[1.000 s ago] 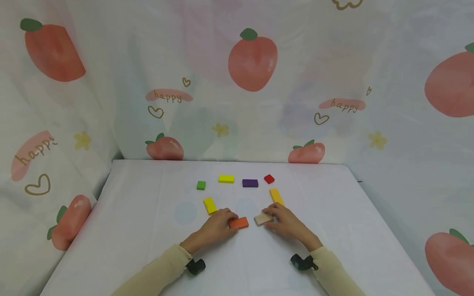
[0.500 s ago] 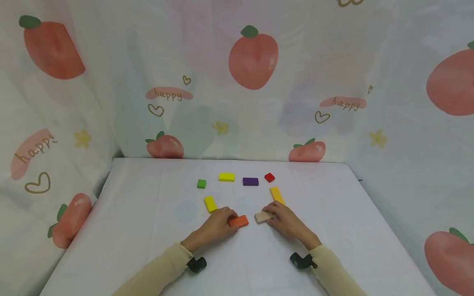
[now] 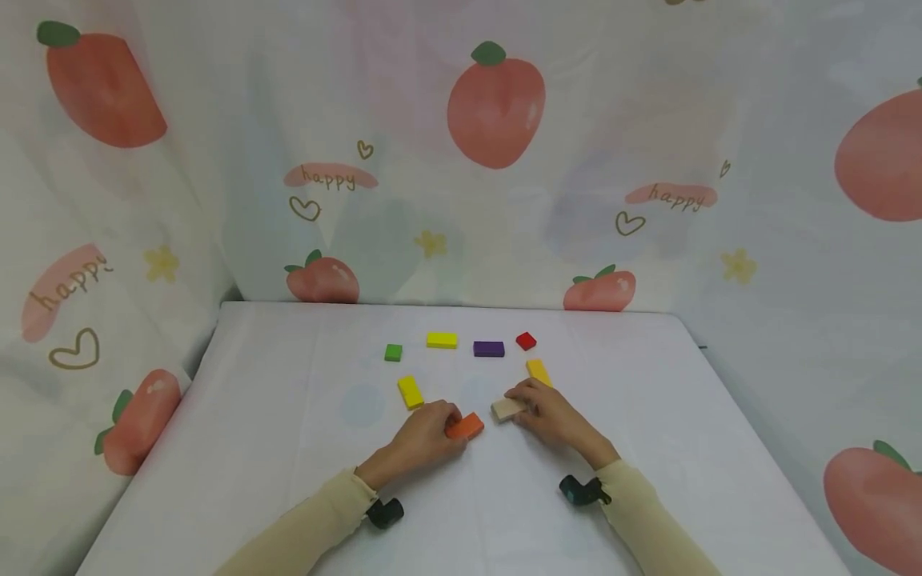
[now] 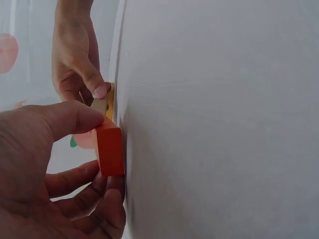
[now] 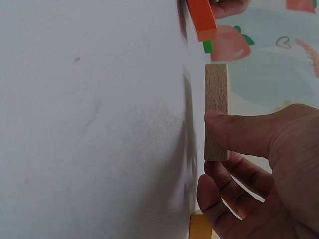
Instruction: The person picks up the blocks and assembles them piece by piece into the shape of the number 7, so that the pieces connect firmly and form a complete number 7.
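Observation:
My left hand (image 3: 423, 436) pinches an orange rectangular block (image 3: 466, 426) between thumb and fingers, low over the white table. In the left wrist view the thumb presses on one side of the orange block (image 4: 109, 149). To its right, my right hand (image 3: 558, 416) pinches a plain wooden block (image 3: 507, 410). A narrow gap with shadow shows between the wooden block (image 5: 216, 89) and the table in the right wrist view. The two held blocks stand apart. A yellow-orange block (image 3: 538, 372), partly hidden, lies just behind my right hand.
A yellow block (image 3: 410, 392) lies behind my left hand. Farther back are a green cube (image 3: 393, 353), another yellow block (image 3: 442, 341), a purple block (image 3: 489, 349) and a red block (image 3: 527, 341). Fruit-printed cloth (image 3: 497, 240) surrounds the white table (image 3: 274, 400).
My right hand has moved slightly back and left with the wooden block. The orange block has turned a little in my left hand. The head view has tipped slightly downward.

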The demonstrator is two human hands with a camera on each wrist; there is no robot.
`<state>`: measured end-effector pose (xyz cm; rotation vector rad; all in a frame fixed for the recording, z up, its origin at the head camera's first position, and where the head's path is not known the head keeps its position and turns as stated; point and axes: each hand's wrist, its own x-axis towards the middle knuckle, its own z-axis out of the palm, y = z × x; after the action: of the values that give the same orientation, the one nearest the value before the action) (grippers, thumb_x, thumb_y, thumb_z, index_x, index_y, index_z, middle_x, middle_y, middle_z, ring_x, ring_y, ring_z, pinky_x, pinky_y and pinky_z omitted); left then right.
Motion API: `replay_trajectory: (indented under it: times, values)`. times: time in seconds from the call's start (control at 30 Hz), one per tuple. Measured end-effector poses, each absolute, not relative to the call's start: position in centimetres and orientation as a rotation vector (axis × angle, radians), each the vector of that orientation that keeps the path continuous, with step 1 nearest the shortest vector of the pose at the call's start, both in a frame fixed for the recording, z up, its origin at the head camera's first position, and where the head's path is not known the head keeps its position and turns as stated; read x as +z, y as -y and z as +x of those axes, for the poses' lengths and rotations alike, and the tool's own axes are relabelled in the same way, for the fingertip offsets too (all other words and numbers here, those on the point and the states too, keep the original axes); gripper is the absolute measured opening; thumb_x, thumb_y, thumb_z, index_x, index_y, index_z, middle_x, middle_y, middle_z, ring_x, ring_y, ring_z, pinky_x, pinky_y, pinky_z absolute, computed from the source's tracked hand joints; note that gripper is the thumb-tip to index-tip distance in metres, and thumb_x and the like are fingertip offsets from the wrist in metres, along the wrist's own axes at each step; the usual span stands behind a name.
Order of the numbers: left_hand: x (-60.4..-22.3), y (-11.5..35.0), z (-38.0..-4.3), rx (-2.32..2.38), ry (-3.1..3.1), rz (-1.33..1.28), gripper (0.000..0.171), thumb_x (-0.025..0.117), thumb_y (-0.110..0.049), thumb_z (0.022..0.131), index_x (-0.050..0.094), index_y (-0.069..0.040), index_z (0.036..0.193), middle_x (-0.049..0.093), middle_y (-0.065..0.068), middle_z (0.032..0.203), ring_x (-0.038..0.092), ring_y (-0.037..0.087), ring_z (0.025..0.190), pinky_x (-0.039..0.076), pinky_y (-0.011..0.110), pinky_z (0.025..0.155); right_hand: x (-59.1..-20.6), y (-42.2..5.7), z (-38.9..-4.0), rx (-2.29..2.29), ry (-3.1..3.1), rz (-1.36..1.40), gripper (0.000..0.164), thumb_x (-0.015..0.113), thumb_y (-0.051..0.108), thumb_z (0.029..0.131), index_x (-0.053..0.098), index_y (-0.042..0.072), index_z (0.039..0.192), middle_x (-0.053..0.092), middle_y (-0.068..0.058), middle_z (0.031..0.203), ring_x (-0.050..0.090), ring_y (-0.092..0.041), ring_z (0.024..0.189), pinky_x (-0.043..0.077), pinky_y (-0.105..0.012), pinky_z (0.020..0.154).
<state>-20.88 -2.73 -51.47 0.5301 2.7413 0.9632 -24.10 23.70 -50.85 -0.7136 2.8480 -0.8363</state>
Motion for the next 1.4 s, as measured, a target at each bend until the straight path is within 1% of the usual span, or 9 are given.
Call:
replay_trajectory:
  times: [0.1, 0.27, 0.43, 0.57, 0.73, 0.9, 1.17, 1.4]
  values:
    - [-51.6, 2.5, -20.9, 0.962, -2.759, 0.521, 0.033, 0.076, -0.029, 0.083, 0.066, -0.010, 0.108, 0.063, -0.002, 0.096, 0.053, 0.009, 0.079, 0.049, 0.023, 0.074, -50.8, -23.5, -24.4, -0.837, -2.839, -0.721, 0.034, 0.071, 0.012, 0.089, 0.066, 0.015, 0.122, 0.061, -0.004, 0.118, 0.057, -0.021, 0.109, 0.050, -0.045, 0.100]
    - [-51.6, 2.1, -20.8, 0.971, -2.764, 0.443, 0.032, 0.077, -0.029, 0.081, 0.065, -0.011, 0.104, 0.061, -0.003, 0.089, 0.053, 0.011, 0.076, 0.048, 0.024, 0.071, -50.7, -22.9, -24.6, -0.862, -2.832, -0.729, 0.034, 0.071, 0.011, 0.089, 0.066, 0.016, 0.122, 0.061, -0.004, 0.120, 0.058, -0.022, 0.112, 0.050, -0.045, 0.100]
    - [-51.4, 1.9, -20.5, 0.994, -2.774, 0.406, 0.028, 0.077, -0.026, 0.080, 0.065, -0.010, 0.099, 0.061, -0.002, 0.082, 0.052, 0.013, 0.071, 0.046, 0.024, 0.065, -50.8, -22.5, -24.8, -0.878, -2.812, -0.770, 0.033, 0.070, 0.009, 0.090, 0.066, 0.014, 0.122, 0.061, -0.005, 0.121, 0.058, -0.023, 0.113, 0.050, -0.044, 0.100]
    - [-51.4, 1.8, -20.3, 0.992, -2.768, 0.385, 0.027, 0.077, -0.026, 0.079, 0.063, -0.010, 0.097, 0.061, -0.003, 0.081, 0.052, 0.013, 0.070, 0.045, 0.024, 0.063, -50.8, -22.3, -25.0, -0.872, -2.792, -0.793, 0.032, 0.069, 0.009, 0.090, 0.067, 0.013, 0.122, 0.062, -0.005, 0.121, 0.058, -0.022, 0.112, 0.051, -0.043, 0.099]
    - [-51.4, 1.6, -20.3, 0.999, -2.760, 0.397, 0.027, 0.077, -0.026, 0.079, 0.063, -0.010, 0.096, 0.059, -0.003, 0.079, 0.052, 0.012, 0.068, 0.044, 0.023, 0.061, -50.6, -21.9, -25.5, -0.854, -2.771, -0.791, 0.032, 0.069, 0.009, 0.090, 0.067, 0.015, 0.121, 0.061, -0.002, 0.120, 0.058, -0.021, 0.112, 0.051, -0.042, 0.099]
    - [-51.3, 1.5, -20.3, 0.978, -2.775, 0.416, 0.027, 0.077, -0.027, 0.079, 0.062, -0.011, 0.095, 0.057, -0.004, 0.077, 0.051, 0.011, 0.066, 0.042, 0.022, 0.059, -50.3, -21.6, -26.0, -0.820, -2.765, -0.782, 0.031, 0.069, 0.010, 0.090, 0.068, 0.018, 0.120, 0.060, -0.002, 0.118, 0.057, -0.020, 0.110, 0.053, -0.041, 0.096]
    - [-51.4, 1.3, -20.5, 0.968, -2.781, 0.417, 0.027, 0.077, -0.028, 0.079, 0.062, -0.011, 0.094, 0.058, -0.004, 0.076, 0.051, 0.011, 0.065, 0.041, 0.022, 0.059, -50.4, -21.4, -26.4, -0.761, -2.767, -0.781, 0.031, 0.069, 0.010, 0.090, 0.068, 0.019, 0.120, 0.059, -0.002, 0.118, 0.056, -0.019, 0.108, 0.053, -0.035, 0.090]
    - [-51.7, 1.4, -20.5, 0.988, -2.774, 0.412, 0.029, 0.078, -0.028, 0.080, 0.064, -0.009, 0.098, 0.063, -0.003, 0.081, 0.053, 0.010, 0.068, 0.045, 0.024, 0.063, -50.7, -21.1, -26.4, -0.787, -2.762, -0.802, 0.032, 0.069, 0.006, 0.090, 0.070, 0.018, 0.120, 0.059, -0.003, 0.117, 0.057, -0.021, 0.108, 0.053, -0.039, 0.093]
